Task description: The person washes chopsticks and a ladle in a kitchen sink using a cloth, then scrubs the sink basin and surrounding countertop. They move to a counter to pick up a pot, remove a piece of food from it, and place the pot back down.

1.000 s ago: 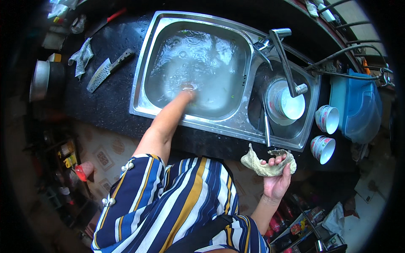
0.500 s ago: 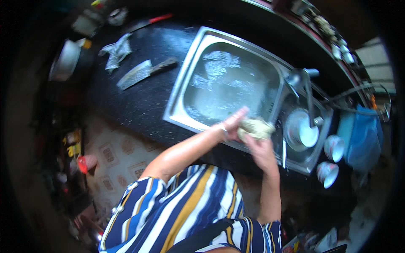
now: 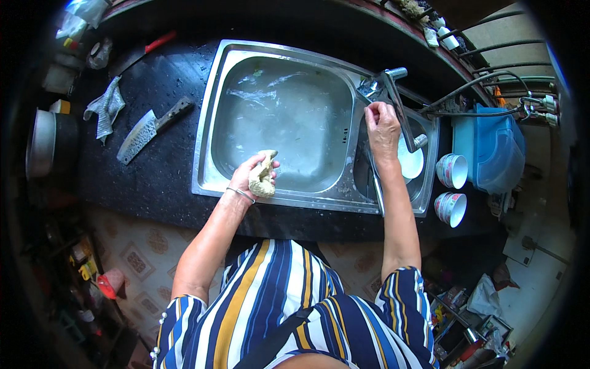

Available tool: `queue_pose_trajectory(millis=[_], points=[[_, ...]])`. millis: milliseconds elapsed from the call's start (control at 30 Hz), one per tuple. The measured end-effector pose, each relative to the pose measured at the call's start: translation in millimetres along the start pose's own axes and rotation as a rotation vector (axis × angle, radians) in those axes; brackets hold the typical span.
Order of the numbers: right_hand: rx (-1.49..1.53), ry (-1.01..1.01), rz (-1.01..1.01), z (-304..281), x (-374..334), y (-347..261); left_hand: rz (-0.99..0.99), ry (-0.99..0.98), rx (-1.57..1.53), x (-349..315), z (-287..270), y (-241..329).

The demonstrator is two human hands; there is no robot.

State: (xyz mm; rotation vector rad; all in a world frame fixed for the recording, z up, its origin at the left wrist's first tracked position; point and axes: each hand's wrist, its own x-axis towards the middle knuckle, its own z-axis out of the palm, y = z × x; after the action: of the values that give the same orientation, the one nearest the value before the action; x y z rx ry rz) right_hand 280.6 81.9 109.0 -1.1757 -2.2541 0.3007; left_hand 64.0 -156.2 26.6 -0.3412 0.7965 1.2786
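My left hand [image 3: 251,174] is closed around a crumpled, pale yellow-green cloth [image 3: 263,178] over the near rim of the large steel sink basin [image 3: 206,135]. Cloudy water with some foam lies in that basin. My right hand [image 3: 383,128] is raised beside the metal faucet [image 3: 402,114], its fingers curled together; whether they hold anything is hidden. Below it, a white bowl [image 3: 412,161] in the small basin is partly covered by my wrist. A long thin metal handle [image 3: 377,190] reaches across the small basin's near rim, beside my right forearm.
Two patterned bowls [image 3: 452,171] [image 3: 450,209] lie tilted right of the sink, near a blue plastic box [image 3: 491,147]. On the dark counter [image 3: 166,166] at left are a cleaver [image 3: 144,132], a checked cloth [image 3: 107,109], a red-handled knife [image 3: 160,42] and a metal pot [image 3: 43,144].
My hands have parted: the left has moved left with the cloth, while the right has let go of it and risen toward the faucet. The head view has shifted.
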Motion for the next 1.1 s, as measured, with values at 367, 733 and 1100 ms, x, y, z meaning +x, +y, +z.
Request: queue_pose_trajectory(millis=[367, 733, 1100], points=[[0.123, -0.093, -0.03, 25, -3, -21, 0.051, -0.022, -0.052, 0, -2, 5], [-0.363, -0.818, -0.029, 221, -42, 62, 0.316, 0.172, 0.206, -51, -12, 31], [-0.402, -0.614, -0.285, 288, -137, -60, 0.279, 0.141, 0.166, -61, -45, 51]])
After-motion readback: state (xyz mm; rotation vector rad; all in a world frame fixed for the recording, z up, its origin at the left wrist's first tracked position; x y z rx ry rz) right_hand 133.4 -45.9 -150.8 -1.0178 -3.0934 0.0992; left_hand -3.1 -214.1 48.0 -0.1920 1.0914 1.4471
